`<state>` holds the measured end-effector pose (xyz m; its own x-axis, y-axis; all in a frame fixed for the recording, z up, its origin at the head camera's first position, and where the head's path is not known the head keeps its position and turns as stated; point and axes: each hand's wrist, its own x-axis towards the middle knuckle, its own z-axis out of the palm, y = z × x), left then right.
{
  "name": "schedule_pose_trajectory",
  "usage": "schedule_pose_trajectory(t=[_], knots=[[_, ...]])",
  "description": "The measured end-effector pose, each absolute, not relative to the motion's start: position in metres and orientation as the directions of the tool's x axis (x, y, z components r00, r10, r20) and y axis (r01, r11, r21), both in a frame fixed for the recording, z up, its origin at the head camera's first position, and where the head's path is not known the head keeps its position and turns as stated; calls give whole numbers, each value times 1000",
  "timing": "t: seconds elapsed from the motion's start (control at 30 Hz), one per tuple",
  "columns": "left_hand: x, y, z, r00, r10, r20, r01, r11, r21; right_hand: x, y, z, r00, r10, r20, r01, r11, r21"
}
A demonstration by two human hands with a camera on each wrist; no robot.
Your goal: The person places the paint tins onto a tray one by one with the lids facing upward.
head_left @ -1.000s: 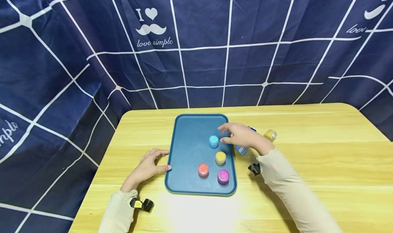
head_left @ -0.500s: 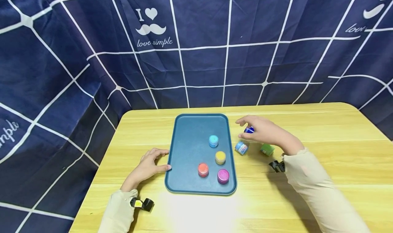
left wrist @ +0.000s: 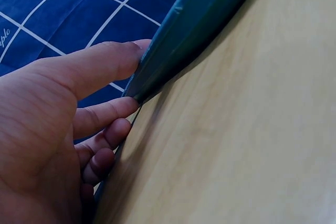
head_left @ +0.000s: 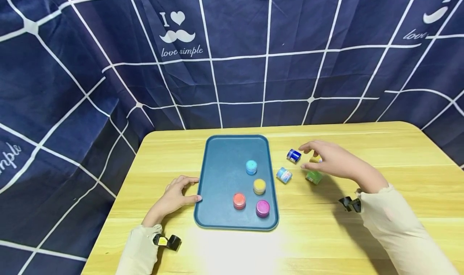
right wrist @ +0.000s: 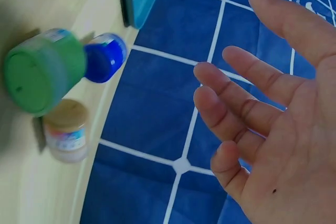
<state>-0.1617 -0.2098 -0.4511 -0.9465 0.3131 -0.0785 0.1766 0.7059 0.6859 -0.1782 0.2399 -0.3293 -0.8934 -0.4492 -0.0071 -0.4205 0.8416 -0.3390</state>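
A teal tray (head_left: 221, 154) lies on the wooden table. In it stand a light blue jar (head_left: 251, 166), a yellow jar (head_left: 259, 186), a red jar (head_left: 239, 200) and a magenta jar (head_left: 262, 208). Right of the tray lie a dark blue jar (head_left: 294, 156), a pale blue jar (head_left: 284, 174), a green jar (head_left: 313, 176) and a tan-lidded jar (head_left: 316, 159). My right hand (head_left: 328, 159) hovers over the green and tan-lidded jars with fingers spread and holds nothing. My left hand (head_left: 174, 194) rests on the table, its thumb against the tray's left rim (left wrist: 173, 45).
The right wrist view shows my empty palm (right wrist: 273, 129) above the green jar (right wrist: 44, 74), dark blue jar (right wrist: 105, 56) and tan-lidded jar (right wrist: 65, 129). A dark blue checked cloth (head_left: 232, 57) hangs behind the table. Bare wood stretches to the right and front.
My right hand has moved rightwards, from above the light blue jar in the tray to above the jars beside the tray. My left hand has stayed at the tray's edge.
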Motion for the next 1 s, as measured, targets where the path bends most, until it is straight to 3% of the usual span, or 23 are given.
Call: schedule_pose_trajectory(t=[1.0], knots=[[-160,-208,-449,-948,308,-75,176,708,685,-161,280,-378,-926,-366,-98,-281,836,-471]])
